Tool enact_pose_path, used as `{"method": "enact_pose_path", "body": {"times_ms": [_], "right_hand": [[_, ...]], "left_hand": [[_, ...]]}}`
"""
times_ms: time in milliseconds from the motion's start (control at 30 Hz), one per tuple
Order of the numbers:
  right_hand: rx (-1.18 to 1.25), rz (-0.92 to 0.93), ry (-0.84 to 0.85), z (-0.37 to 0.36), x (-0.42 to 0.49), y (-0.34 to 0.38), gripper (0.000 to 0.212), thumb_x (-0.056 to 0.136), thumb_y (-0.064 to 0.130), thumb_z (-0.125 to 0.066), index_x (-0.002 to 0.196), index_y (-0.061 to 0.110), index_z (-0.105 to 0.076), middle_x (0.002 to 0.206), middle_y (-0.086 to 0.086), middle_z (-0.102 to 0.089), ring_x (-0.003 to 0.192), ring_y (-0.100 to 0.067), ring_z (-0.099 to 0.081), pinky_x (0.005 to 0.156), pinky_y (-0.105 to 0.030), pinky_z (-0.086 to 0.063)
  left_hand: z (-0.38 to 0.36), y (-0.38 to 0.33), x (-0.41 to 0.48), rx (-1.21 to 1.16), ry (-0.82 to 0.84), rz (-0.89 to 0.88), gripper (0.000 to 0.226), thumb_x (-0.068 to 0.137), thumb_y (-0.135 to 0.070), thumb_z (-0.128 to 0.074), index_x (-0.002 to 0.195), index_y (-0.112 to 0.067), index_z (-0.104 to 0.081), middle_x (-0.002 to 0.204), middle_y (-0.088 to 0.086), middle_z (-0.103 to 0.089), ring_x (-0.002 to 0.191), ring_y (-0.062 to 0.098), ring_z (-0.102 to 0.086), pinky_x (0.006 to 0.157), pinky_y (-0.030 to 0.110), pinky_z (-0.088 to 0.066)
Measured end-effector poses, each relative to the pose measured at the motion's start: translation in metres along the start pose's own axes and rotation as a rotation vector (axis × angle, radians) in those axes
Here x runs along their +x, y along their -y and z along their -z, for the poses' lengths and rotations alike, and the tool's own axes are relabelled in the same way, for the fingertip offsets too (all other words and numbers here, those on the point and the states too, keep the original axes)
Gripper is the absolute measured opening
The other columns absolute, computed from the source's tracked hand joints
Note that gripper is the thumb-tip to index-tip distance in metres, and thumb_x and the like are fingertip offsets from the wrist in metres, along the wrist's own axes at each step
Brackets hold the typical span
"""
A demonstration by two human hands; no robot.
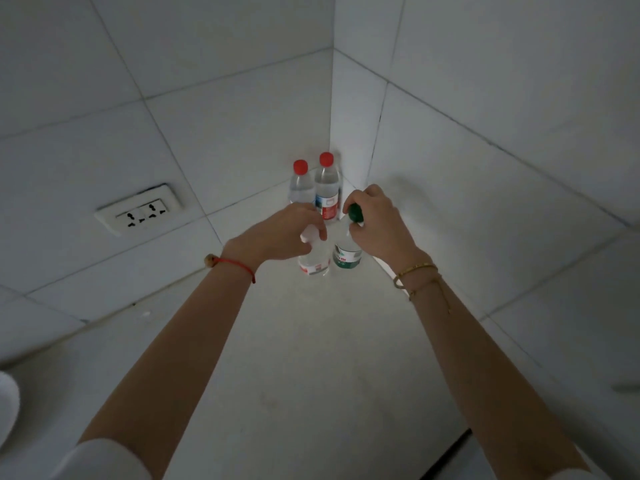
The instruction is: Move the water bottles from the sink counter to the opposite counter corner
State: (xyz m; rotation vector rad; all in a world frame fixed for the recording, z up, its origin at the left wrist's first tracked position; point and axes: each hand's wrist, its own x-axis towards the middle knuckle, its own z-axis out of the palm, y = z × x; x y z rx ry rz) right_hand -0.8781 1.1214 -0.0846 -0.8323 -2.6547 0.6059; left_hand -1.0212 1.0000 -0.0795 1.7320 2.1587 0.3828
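Two clear water bottles with red caps stand upright in the counter corner, one on the left (300, 183) and one on the right (327, 188) touching the wall joint. In front of them, my left hand (284, 237) grips the top of a clear bottle with a red-and-white label (314, 263); its cap is hidden by my fingers. My right hand (375, 221) holds the neck of a green-capped bottle with a green label (346, 259). Both held bottles are upright, with their bases at the white counter (329, 341).
White tiled walls meet at the corner behind the bottles. A double wall socket (138, 213) sits on the left wall. A white rounded object (7, 407) shows at the left edge. The counter's dark front edge (450, 452) runs at the lower right.
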Motion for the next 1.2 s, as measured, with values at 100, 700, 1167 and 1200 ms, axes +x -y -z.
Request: {"method": "enact_pose_path", "body": {"times_ms": [100, 700, 1167, 1200], "right_hand": [[-0.021, -0.008, 0.038, -0.013, 0.032, -0.01, 0.027, 0.081, 0.002, -0.061, 0.107, 0.011, -0.056, 0.108, -0.009, -0.047, 0.081, -0.017, -0.048, 0.078, -0.021, -0.038], [-0.104, 0.022, 0.077, -0.047, 0.126, -0.037, 0.031, 0.08, -0.002, -0.061, 0.11, 0.007, -0.054, 0.12, -0.017, -0.047, 0.092, -0.028, -0.06, 0.09, -0.029, -0.048], [-0.149, 0.027, 0.049, -0.053, 0.122, -0.04, 0.044, 0.084, 0.006, -0.064, 0.125, 0.009, -0.048, 0.131, -0.016, -0.045, 0.1, -0.031, -0.063, 0.09, -0.033, -0.052], [-0.14, 0.018, 0.036, -0.053, 0.121, -0.041, 0.046, 0.084, 0.006, -0.064, 0.127, 0.01, -0.047, 0.132, -0.015, -0.044, 0.101, -0.031, -0.062, 0.09, -0.032, -0.051]], "left_hand": [[-0.001, 0.013, 0.034, 0.008, 0.009, -0.026, 0.028, 0.075, 0.0, -0.067, 0.098, -0.016, -0.066, 0.101, -0.012, -0.046, 0.096, 0.01, -0.045, 0.091, 0.024, -0.038], [0.013, 0.061, 0.122, 0.028, -0.034, -0.055, 0.033, 0.076, 0.005, -0.061, 0.103, -0.014, -0.068, 0.103, -0.006, -0.047, 0.096, 0.011, -0.046, 0.08, 0.013, -0.032], [-0.002, 0.061, 0.111, -0.075, -0.114, 0.0, 0.047, 0.079, -0.003, -0.066, 0.121, -0.022, -0.058, 0.124, 0.002, -0.053, 0.112, 0.021, -0.051, 0.096, 0.033, -0.046], [-0.003, 0.061, 0.11, -0.096, -0.121, 0.013, 0.051, 0.079, -0.003, -0.066, 0.125, -0.022, -0.055, 0.128, 0.003, -0.052, 0.114, 0.022, -0.05, 0.098, 0.035, -0.046]]}}
